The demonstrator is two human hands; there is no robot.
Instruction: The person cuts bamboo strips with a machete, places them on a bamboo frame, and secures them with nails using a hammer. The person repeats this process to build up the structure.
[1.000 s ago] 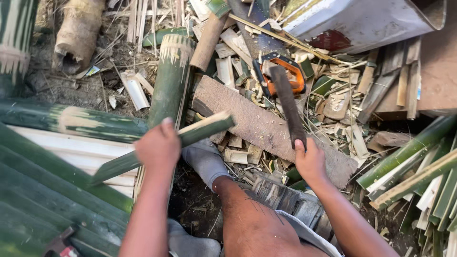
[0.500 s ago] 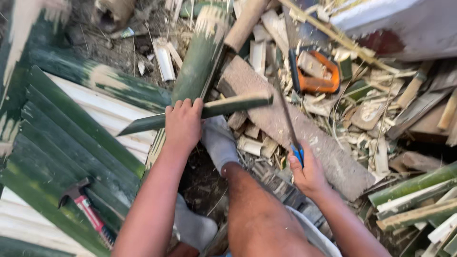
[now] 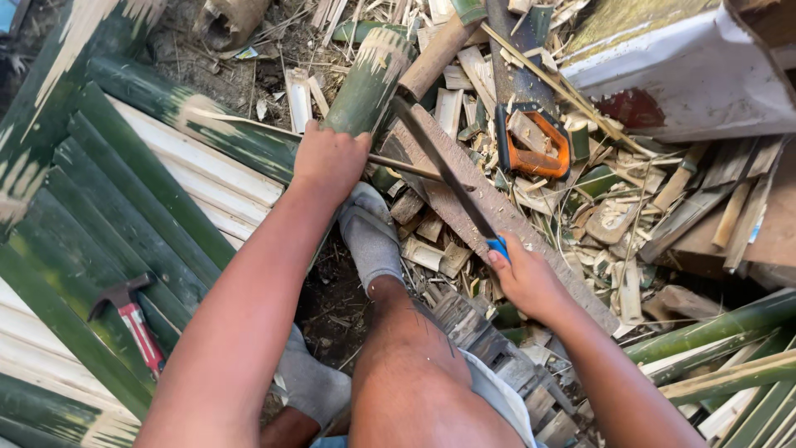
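Note:
My left hand (image 3: 330, 159) grips a thin split bamboo strip (image 3: 249, 126) and holds it across a worn wooden board (image 3: 531, 241). My right hand (image 3: 522, 278) is closed on the blue handle of a long dark blade (image 3: 444, 170), which points up and left with its far end at the strip. A round green bamboo pole (image 3: 369, 83) lies just behind my left hand. My foot in a grey sock (image 3: 369, 236) rests below the strip.
Flattened green bamboo slats (image 3: 99, 216) cover the ground at left, with a red-handled hammer (image 3: 133, 319) on them. An orange-handled saw (image 3: 535, 137) lies among bamboo offcuts at upper right. More green poles (image 3: 721, 348) lie at lower right, and a pale sheet (image 3: 688, 75) above.
The view has shifted so the slats and hammer show at left. The strip now appears edge-on and thin. The blade has swung left, with its tip now at the strip near my left hand.

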